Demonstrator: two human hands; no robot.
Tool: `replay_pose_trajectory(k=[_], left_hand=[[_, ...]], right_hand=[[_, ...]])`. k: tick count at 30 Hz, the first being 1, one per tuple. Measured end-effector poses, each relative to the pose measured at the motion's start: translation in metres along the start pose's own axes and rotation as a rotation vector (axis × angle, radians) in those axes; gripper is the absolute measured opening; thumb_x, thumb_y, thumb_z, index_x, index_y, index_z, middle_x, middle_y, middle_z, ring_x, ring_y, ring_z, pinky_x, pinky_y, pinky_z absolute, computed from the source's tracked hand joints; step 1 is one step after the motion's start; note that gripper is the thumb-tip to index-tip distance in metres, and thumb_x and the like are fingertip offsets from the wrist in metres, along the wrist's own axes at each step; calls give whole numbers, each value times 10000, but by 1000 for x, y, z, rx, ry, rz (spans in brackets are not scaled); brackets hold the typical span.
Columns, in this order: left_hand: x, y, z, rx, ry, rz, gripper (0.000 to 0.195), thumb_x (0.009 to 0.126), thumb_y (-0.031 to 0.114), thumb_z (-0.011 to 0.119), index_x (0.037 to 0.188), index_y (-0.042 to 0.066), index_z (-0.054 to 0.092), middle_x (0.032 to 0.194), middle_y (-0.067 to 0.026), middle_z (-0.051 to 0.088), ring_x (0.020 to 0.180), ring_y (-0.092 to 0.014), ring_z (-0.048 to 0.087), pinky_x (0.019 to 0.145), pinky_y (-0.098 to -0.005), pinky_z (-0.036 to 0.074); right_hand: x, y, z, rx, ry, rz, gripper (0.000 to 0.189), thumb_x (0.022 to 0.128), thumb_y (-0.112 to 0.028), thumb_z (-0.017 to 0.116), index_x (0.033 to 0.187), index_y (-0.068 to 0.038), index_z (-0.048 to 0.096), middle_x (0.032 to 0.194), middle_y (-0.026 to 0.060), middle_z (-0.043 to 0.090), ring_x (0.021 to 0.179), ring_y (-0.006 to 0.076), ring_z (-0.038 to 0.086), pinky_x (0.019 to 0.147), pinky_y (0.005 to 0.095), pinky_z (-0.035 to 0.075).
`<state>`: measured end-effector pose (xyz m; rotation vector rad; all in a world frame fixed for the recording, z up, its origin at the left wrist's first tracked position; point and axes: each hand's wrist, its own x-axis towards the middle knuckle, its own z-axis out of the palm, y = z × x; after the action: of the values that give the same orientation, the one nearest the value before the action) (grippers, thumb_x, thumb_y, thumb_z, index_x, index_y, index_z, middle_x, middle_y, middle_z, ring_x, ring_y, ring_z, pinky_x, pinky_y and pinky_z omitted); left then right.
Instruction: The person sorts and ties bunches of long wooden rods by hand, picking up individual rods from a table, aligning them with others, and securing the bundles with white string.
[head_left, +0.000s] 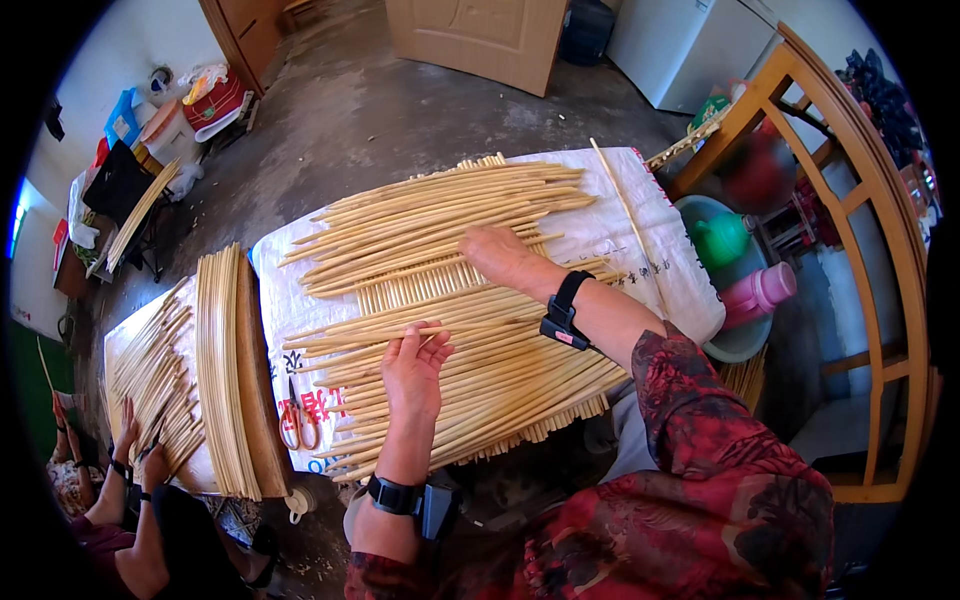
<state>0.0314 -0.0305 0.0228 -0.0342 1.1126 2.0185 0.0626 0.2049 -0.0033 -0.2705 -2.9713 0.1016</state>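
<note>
My left hand (415, 367) is palm up, pinching a thin pale peeled stick (360, 339) between thumb and fingers above the near group of sticks. Farther off, my right hand (499, 251) bends down over the far group of sticks (442, 202); its fingertips are hidden, so its hold is unclear. Between the two groups shows a strip of short crosswise rods (420, 286). The near sticks (487, 390) lie side by side, bound or laid over more crosswise rods at the near edge. Beneath them is a white woven-plastic sheet (300, 300) bearing printed writing.
Scissors with orange handles (298, 426) lie left of the near sticks. One lone stick (626, 202) rests at the right. A neighbouring table holds a stick bundle (225, 375), with a co-worker's hands (154, 461) beyond. A basin (739, 337) and wooden frame (862, 195) stand right.
</note>
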Motion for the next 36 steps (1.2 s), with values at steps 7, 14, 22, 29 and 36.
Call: replay_pose_trajectory(k=[7,14,22,29,36], left_hand=[[4,-4,-2,-22,-29,-10,192,929,184,480,992,11,534,992,-140,603,843,-222,602,718,-347,516],[5,-2,3,19,31,-22,199,936,201,472,1009,28,537,984,-116,609,844,-209,599,709,-330,503],[3,17,6,-28,33,69,260,935,204,486,1057,-23,519,983,-140,594,844,-201,587,764,-344,498],[1,20,9,-152,-60,134,303,937,169,469,1179,-15,468,1018,-127,573,852,-222,586,770,-352,514],[-5,21,15,-171,-131,103,280,923,170,492,1132,-15,468,1059,-157,559,891,-251,583,819,-400,516]], right_hand=[[-3,2,4,209,-10,84,126,773,-97,504,781,-22,605,846,142,590,843,319,589,709,405,487],[-6,7,-10,60,10,-100,125,780,-155,552,781,-33,579,808,110,592,833,314,571,711,401,468],[-19,-24,-76,395,10,-105,129,828,-177,562,858,-61,607,830,102,577,778,292,569,691,378,471],[-58,-45,-97,554,-112,-75,174,859,-117,541,996,-29,603,866,122,564,793,272,571,737,338,470],[-71,-40,-109,552,-144,-114,178,867,-110,524,994,-9,599,943,144,594,857,302,580,766,342,474]])
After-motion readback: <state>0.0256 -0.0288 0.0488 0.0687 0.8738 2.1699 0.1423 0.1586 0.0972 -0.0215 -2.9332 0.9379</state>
